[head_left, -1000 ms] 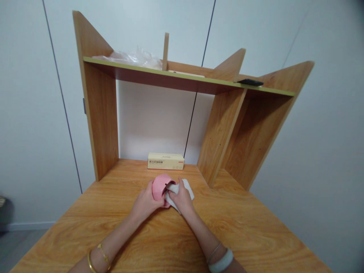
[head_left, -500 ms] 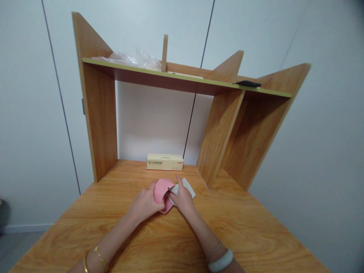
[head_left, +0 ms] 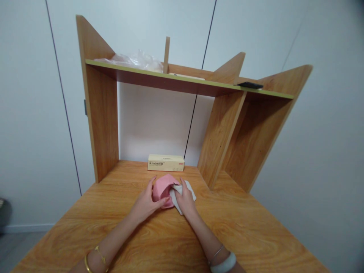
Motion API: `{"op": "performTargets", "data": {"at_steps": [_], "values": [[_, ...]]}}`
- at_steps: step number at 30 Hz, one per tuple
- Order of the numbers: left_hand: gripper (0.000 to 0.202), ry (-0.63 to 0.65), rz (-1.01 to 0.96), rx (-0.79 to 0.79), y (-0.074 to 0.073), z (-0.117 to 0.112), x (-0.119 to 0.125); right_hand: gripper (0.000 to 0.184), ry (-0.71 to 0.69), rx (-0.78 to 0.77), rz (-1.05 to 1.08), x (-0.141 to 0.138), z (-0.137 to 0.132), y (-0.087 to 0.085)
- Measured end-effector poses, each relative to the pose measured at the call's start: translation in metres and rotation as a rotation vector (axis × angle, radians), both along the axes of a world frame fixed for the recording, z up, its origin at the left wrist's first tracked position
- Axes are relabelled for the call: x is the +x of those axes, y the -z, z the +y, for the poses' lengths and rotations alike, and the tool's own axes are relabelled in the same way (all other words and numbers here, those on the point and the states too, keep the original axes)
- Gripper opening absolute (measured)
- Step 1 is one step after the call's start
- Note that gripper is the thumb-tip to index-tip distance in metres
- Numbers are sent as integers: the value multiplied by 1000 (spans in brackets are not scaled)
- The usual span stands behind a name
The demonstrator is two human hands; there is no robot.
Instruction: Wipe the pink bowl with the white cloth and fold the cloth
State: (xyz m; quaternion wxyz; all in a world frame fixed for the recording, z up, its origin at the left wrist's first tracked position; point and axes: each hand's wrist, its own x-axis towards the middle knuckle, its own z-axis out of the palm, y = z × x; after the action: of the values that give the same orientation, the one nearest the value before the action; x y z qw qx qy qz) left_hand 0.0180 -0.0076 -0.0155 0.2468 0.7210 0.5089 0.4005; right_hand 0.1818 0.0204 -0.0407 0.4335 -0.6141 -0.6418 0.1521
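Note:
A soft-looking pink pouch (head_left: 163, 187) rests on the wooden desk, its open mouth turned to the right. Round its left side curves my left hand (head_left: 145, 201), thumb along the near edge and fingers behind. My right hand (head_left: 185, 199) grips a folded white cloth or tissue (head_left: 175, 201) at the mouth of the pouch. Part of the white piece reaches into the opening, and another part sticks out behind the hand. The fingertips of my right hand are partly hidden by the white piece.
A cream cling film box (head_left: 165, 163) stands behind the hands, near the wall. Wooden shelving rises around the back of the desk (head_left: 159, 242). On its upper board (head_left: 148, 74) lie a clear plastic bag (head_left: 136, 60) and a flat black item (head_left: 250, 85).
The pouch has turned slightly and its mouth looks wider. My left fingers have spread around it. More of the white piece now shows below my right hand.

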Motion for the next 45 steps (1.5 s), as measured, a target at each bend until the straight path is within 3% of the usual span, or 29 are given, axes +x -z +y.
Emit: {"op": "performTargets", "data": {"at_steps": [3,5,9,15,21,24,29,33,36,42,45], "values": [[72,84,-86,35,4,1,2,46,-50,13,100,-4,1,3],[63,29,-42,31,3,0,3,47,-86,-16,91,-7,1,3],[59,-99,155,-7,-4,-2,1,64,64,-100,-156,-10,-6,-7],[64,-107,340,-41,-13,-6,3,71,85,36,-383,-9,-12,-19],[65,-146,403,-35,-17,-7,3,86,-6,-237,-241,-9,-5,-3],[68,-130,429,-21,-19,-8,3,86,23,-190,-269,-8,-5,-7],[65,-91,411,-25,-21,-10,4,77,74,52,-444,-5,-10,-20],[64,-67,426,-5,-22,-10,2,77,31,-53,-392,-4,-10,-17],[63,-50,353,11,-17,-7,-3,70,-21,-118,-289,-3,-6,-10],[80,43,-1,-6,2,1,-6,58,5,-48,-39,-2,-1,3],[72,110,-108,20,6,1,-2,54,-17,-18,74,-6,0,5]]}}
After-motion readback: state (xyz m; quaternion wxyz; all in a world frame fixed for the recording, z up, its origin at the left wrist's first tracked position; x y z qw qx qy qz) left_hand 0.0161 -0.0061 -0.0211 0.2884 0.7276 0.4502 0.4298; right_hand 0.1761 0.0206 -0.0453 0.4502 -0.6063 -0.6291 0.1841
